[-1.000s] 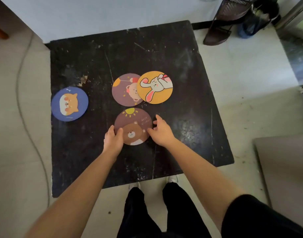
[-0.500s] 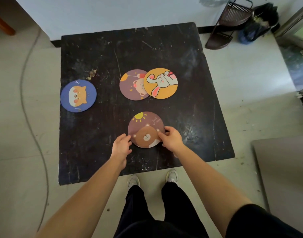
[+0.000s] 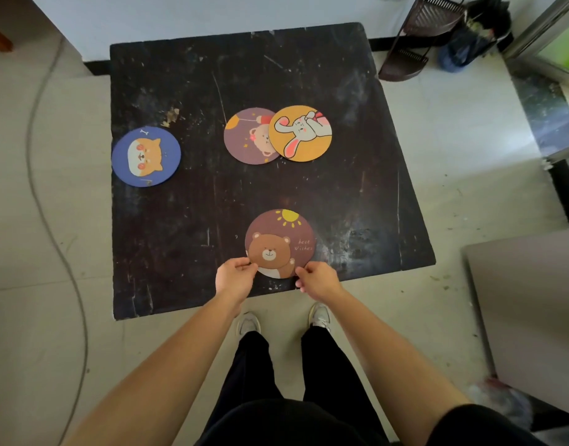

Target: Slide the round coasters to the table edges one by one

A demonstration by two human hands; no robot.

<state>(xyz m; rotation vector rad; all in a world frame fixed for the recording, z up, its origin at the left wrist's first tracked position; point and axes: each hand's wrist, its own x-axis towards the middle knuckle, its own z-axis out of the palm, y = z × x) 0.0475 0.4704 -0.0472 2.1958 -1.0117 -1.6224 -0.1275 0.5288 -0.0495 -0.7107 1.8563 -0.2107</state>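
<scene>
A brown round coaster with a bear and a sun [image 3: 281, 241] lies near the front edge of the black square table [image 3: 193, 220]. My left hand [image 3: 233, 280] touches its lower left rim with the fingertips, and my right hand [image 3: 317, 280] touches its lower right rim. A blue coaster with a dog [image 3: 146, 156] sits at the table's left edge. In the middle, a purple bear coaster [image 3: 247, 136] lies partly under a yellow rabbit coaster [image 3: 301, 133].
A grey cable [image 3: 41, 175] runs over the tiled floor on the left. A dark wire rack [image 3: 418, 37] and a bag [image 3: 470, 43] stand at the back right. A grey surface [image 3: 528, 310] is at the right. My feet [image 3: 283, 320] stand at the table's front edge.
Both hands have drawn the brown bear coaster from the table's middle toward the front edge. The other three coasters have stayed in place.
</scene>
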